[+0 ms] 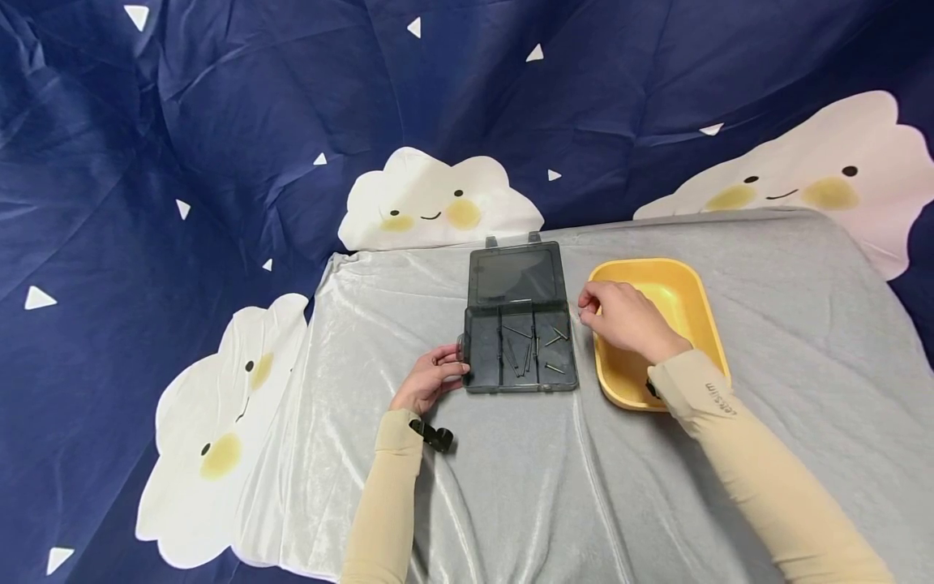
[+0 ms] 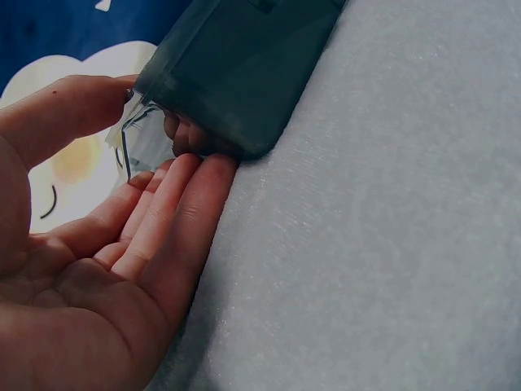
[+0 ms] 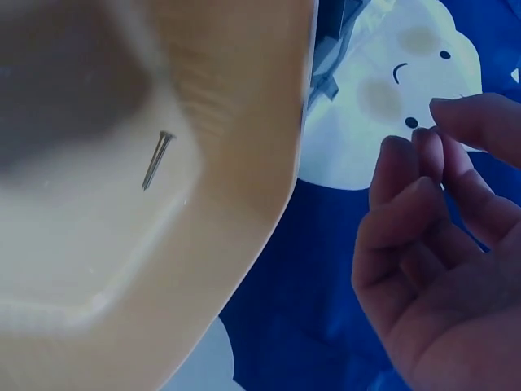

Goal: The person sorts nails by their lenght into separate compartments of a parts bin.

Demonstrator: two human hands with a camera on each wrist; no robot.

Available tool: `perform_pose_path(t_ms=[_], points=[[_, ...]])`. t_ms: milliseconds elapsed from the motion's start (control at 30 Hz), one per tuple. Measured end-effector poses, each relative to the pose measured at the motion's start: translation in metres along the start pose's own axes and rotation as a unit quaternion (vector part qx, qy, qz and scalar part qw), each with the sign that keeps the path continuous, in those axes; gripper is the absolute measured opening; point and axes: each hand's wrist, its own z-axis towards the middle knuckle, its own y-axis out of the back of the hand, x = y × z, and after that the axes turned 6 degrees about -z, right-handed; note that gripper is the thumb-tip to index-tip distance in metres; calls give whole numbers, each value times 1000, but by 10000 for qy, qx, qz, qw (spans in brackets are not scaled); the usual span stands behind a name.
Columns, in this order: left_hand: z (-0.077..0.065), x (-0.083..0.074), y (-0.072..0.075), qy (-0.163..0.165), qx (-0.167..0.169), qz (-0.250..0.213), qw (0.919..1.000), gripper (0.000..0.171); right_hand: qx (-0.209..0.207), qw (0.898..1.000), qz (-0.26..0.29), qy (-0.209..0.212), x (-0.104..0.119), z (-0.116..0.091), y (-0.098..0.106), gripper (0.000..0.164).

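A dark, see-through compartment box (image 1: 482,349) lies with its lid (image 1: 516,274) folded back. Several thin metal screws (image 1: 554,368) are scattered over its middle and right compartments. My left hand (image 1: 430,380) holds the box's left side, thumb above and fingers along the lower edge, as the left wrist view shows. Over the left rim of the yellow bin (image 1: 711,324) is my right hand (image 1: 627,319), its thumb and fingertips drawn together in a pinch. A tiny glint shows at those fingertips, but I cannot tell what it is. One screw (image 3: 156,161) lies on the bin floor.
Grey plush cloth (image 1: 525,478) covers the table, with wrinkles running toward the front. Behind and to the left hangs a dark blue cloth (image 1: 241,97) printed with clouds and small white triangles. The bin stands just right of the box, separated by a narrow strip.
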Motion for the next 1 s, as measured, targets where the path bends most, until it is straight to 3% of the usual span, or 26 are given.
perform_pose_path(t_ms=[433,767,1000], points=[[2,1,2,62,-19,102,9999,55,-487,9987,52,-133,-25,-1,14,13],[1,1,2,76,-80,40,9999,55,38,9999,-89,-32,-48,5,3,19],[2,1,2,26,-62,47,10000,55,539,9972,-386,348,-65,10,-12,25]])
